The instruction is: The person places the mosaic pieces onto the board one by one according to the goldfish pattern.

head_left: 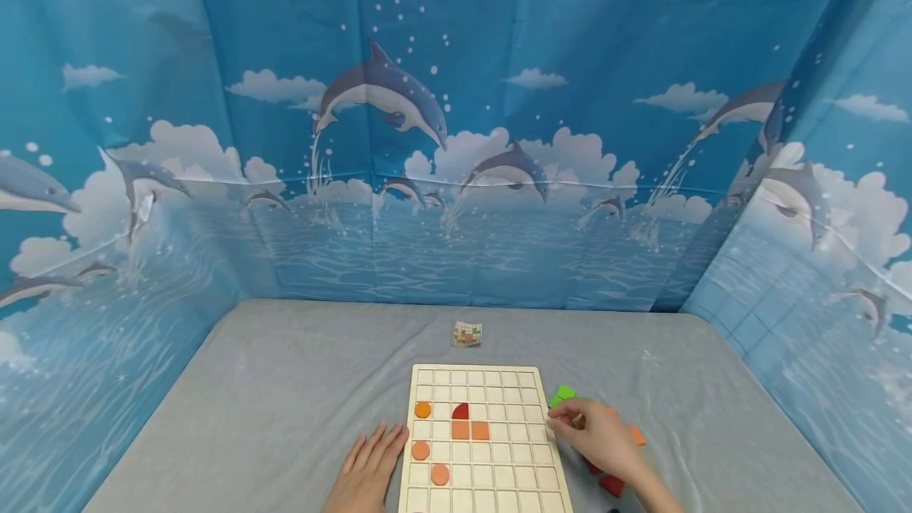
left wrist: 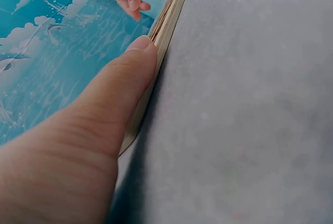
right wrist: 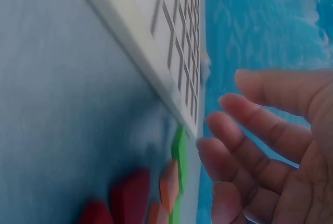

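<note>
A pale wooden grid board [head_left: 503, 454] lies on the grey cloth. On it sit orange discs [head_left: 420, 450], two orange squares [head_left: 480, 431] and a red quarter piece [head_left: 461, 412]. My left hand [head_left: 365, 472] rests flat at the board's left edge, its thumb [left wrist: 122, 78] touching the side. Above the board's right edge hovers my right hand [head_left: 595, 437], fingers loosely bent and nothing between them in the right wrist view [right wrist: 265, 146]. Green [right wrist: 180, 156], orange [right wrist: 169, 186] and red pieces [right wrist: 130, 195] lie beside the board, partly hidden by that hand in the head view.
A small patterned card [head_left: 467, 334] lies beyond the board's far edge. Grey cloth [head_left: 299, 355] covers the table. Blue curtains with dolphins [head_left: 456, 244] hang behind it and along both sides.
</note>
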The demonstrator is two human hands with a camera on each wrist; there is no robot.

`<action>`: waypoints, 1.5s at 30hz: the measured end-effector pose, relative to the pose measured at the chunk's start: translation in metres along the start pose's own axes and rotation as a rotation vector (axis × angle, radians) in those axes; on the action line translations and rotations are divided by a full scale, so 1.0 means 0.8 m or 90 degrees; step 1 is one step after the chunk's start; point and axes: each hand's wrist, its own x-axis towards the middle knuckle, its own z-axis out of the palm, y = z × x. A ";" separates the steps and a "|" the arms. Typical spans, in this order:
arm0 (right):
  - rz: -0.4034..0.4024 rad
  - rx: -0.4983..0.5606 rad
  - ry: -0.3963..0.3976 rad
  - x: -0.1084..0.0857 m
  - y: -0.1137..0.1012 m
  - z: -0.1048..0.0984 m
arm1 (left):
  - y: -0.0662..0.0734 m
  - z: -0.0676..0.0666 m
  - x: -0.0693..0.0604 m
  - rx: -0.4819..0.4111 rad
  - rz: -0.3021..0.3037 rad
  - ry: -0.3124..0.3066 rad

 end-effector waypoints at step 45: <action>0.142 -0.119 -0.010 0.009 0.040 -0.022 | -0.002 0.002 0.001 0.019 0.013 0.020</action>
